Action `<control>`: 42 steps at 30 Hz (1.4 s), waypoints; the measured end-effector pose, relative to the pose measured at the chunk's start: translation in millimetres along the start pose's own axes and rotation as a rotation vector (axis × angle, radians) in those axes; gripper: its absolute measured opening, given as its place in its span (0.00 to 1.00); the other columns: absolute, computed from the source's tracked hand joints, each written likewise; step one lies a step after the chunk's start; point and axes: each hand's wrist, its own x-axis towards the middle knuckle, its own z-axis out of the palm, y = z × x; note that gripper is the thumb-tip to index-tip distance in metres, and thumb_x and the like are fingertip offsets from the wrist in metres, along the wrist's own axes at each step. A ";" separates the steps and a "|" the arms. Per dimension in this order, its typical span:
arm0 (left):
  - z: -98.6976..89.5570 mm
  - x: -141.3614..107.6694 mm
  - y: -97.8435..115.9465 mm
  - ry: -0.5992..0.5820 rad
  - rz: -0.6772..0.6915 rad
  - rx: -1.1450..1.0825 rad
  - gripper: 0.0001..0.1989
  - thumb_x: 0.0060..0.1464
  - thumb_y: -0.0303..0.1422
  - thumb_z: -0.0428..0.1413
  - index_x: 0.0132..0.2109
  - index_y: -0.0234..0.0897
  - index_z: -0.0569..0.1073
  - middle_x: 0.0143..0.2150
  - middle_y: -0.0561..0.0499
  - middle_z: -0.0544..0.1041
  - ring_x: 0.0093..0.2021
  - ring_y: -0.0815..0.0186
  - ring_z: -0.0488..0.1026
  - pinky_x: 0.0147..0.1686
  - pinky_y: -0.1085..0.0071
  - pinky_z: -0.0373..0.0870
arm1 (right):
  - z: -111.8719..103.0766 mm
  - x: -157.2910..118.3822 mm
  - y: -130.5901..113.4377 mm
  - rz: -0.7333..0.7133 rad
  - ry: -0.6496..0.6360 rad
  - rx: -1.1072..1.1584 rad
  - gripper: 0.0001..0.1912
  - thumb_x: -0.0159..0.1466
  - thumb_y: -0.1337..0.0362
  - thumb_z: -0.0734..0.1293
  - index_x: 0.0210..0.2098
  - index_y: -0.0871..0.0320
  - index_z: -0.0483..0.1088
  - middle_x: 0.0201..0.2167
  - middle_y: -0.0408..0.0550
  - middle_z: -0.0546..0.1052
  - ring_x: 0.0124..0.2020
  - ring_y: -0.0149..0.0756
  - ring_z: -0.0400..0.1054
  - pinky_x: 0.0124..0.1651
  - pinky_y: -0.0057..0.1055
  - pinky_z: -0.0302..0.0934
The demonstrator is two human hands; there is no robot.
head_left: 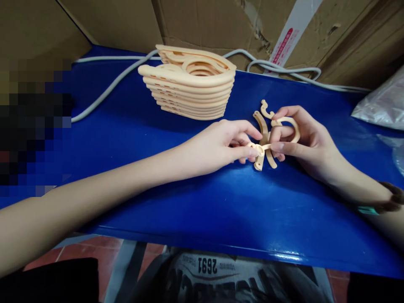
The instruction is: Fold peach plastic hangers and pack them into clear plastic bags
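Near the right of the blue table, my left hand [232,141] pinches the small ringed end of a beige curved plastic piece [296,129], which looks like part of a folding clothes hanger. My right hand [315,145] grips the same piece, its thumb and fingers closed around the curve. Behind and beneath the fingers are more beige parts: a long curved arm [260,124], a hook-shaped piece [266,111] and a shorter strip [270,160]. The fingers partly hide how these parts join. Farther back, left of the hands, stands a neat stack of folded beige hangers [189,90].
A grey cable [116,82] runs behind the stack along the back of the blue table [195,210]. Cardboard [202,25] with white tape [292,31] walls the rear. A clear plastic bag [383,101] lies at the far right.
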 end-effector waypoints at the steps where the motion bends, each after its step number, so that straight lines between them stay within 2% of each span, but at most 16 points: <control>1: 0.2 -0.7 0.8 0.009 -0.022 -0.021 0.06 0.62 0.27 0.59 0.47 0.32 0.75 0.34 0.51 0.83 0.32 0.71 0.78 0.35 0.75 0.75 | -0.5 0.0 0.9 0.002 0.012 0.012 0.21 0.62 0.66 0.76 0.49 0.50 0.64 0.27 0.34 0.76 0.22 0.28 0.70 0.25 0.30 0.63; 3: 1.0 -2.5 2.7 0.013 -0.069 -0.035 0.04 0.63 0.29 0.60 0.43 0.32 0.76 0.32 0.51 0.82 0.28 0.73 0.76 0.30 0.77 0.73 | -0.9 -0.2 2.3 0.010 0.021 0.030 0.22 0.62 0.66 0.76 0.50 0.50 0.64 0.28 0.34 0.76 0.23 0.28 0.71 0.25 0.29 0.62; 6: 2.6 -4.1 5.2 0.018 -0.118 -0.021 0.06 0.62 0.30 0.62 0.38 0.32 0.75 0.28 0.53 0.80 0.24 0.75 0.73 0.23 0.80 0.67 | -0.9 -0.1 3.2 0.014 0.011 0.051 0.22 0.62 0.66 0.76 0.50 0.51 0.64 0.28 0.33 0.76 0.23 0.26 0.70 0.25 0.28 0.62; 9: 4.0 -2.9 6.2 0.059 -0.095 -0.011 0.08 0.62 0.29 0.62 0.35 0.34 0.71 0.25 0.56 0.77 0.23 0.76 0.70 0.21 0.81 0.63 | -0.9 0.5 3.8 -0.002 0.012 0.071 0.22 0.63 0.65 0.76 0.51 0.51 0.64 0.28 0.33 0.76 0.23 0.26 0.70 0.25 0.27 0.62; 13: 3.9 -0.6 7.5 0.118 -0.027 0.019 0.12 0.60 0.25 0.62 0.33 0.35 0.66 0.25 0.58 0.75 0.24 0.78 0.68 0.23 0.81 0.61 | -0.1 1.2 3.5 -0.008 0.024 0.071 0.22 0.63 0.64 0.76 0.51 0.51 0.64 0.28 0.34 0.76 0.23 0.27 0.68 0.24 0.28 0.60; 17: 2.1 -0.3 9.1 0.074 0.008 0.008 0.10 0.66 0.28 0.55 0.34 0.36 0.66 0.27 0.57 0.76 0.25 0.77 0.67 0.25 0.79 0.62 | 0.8 1.1 1.1 0.013 0.063 0.089 0.22 0.62 0.63 0.77 0.51 0.50 0.65 0.26 0.34 0.76 0.22 0.27 0.66 0.24 0.28 0.59; 21: 1.3 -1.0 6.7 0.044 0.054 0.106 0.11 0.68 0.31 0.53 0.34 0.35 0.69 0.30 0.54 0.76 0.29 0.74 0.71 0.30 0.78 0.66 | 0.7 1.1 -0.5 0.034 0.105 0.152 0.24 0.62 0.66 0.76 0.53 0.50 0.66 0.27 0.34 0.77 0.22 0.27 0.66 0.26 0.28 0.60; 25: 1.1 -2.9 4.6 0.032 0.055 0.212 0.13 0.70 0.36 0.51 0.37 0.36 0.70 0.30 0.55 0.76 0.26 0.74 0.69 0.27 0.76 0.63 | 0.5 1.2 0.0 0.039 0.113 0.155 0.25 0.62 0.67 0.76 0.55 0.49 0.65 0.27 0.33 0.77 0.22 0.27 0.66 0.26 0.28 0.61; 30: 2.0 -4.9 6.9 0.043 0.104 0.345 0.18 0.72 0.39 0.48 0.32 0.37 0.67 0.27 0.57 0.73 0.27 0.73 0.67 0.29 0.75 0.61 | 0.1 2.0 2.3 0.032 0.112 0.125 0.27 0.60 0.64 0.77 0.55 0.48 0.66 0.27 0.33 0.75 0.21 0.28 0.65 0.25 0.29 0.61; 36: 2.5 -6.6 9.6 0.092 0.158 0.342 0.16 0.71 0.38 0.48 0.38 0.35 0.73 0.26 0.57 0.70 0.26 0.72 0.65 0.29 0.74 0.60 | -1.2 2.5 3.5 0.027 0.105 0.128 0.27 0.60 0.62 0.78 0.55 0.49 0.67 0.27 0.34 0.74 0.22 0.28 0.65 0.24 0.29 0.61; 42: 3.3 -8.1 11.6 0.087 0.189 0.341 0.16 0.70 0.38 0.50 0.35 0.36 0.73 0.23 0.57 0.69 0.25 0.72 0.65 0.27 0.74 0.59 | -0.7 1.1 1.9 0.029 0.070 0.080 0.26 0.60 0.61 0.77 0.55 0.48 0.67 0.27 0.34 0.74 0.22 0.29 0.66 0.24 0.29 0.61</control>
